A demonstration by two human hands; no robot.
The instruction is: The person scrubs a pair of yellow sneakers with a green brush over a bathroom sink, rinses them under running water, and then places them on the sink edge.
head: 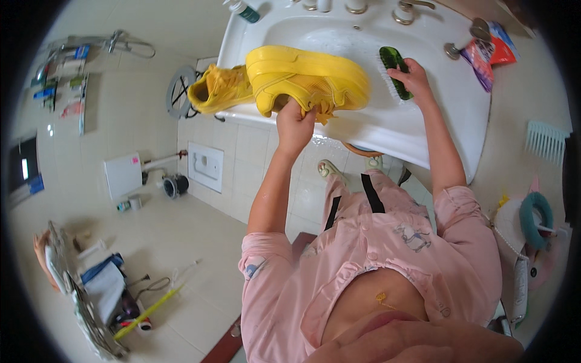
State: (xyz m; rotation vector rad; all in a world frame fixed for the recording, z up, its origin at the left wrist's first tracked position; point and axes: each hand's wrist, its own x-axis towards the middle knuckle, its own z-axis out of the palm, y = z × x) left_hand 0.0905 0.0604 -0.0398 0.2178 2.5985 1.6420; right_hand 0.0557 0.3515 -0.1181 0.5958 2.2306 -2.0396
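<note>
My left hand point(296, 125) grips a yellow sneaker point(313, 72) by its heel opening and holds it on its side over the front of the white washbasin point(458, 104). The shoe's thick sole faces the taps, and its laces hang toward me. A second yellow sneaker point(227, 86) lies at the basin's left front edge, partly behind the held one. My right hand point(411, 79) is closed around a green scrubbing brush point(395, 68) with white bristles, over the basin right of the shoe. The bristles point left, apart from the shoe. Some water shows in the bowl.
Tap handles point(404, 13) stand at the basin's far edge, with a pump bottle point(245, 11) at the far left corner. Colourful plastic packets point(492, 54) lie at the right rim. A teal comb point(547, 141) is further right. A squat toilet point(205, 166) is in the floor at left.
</note>
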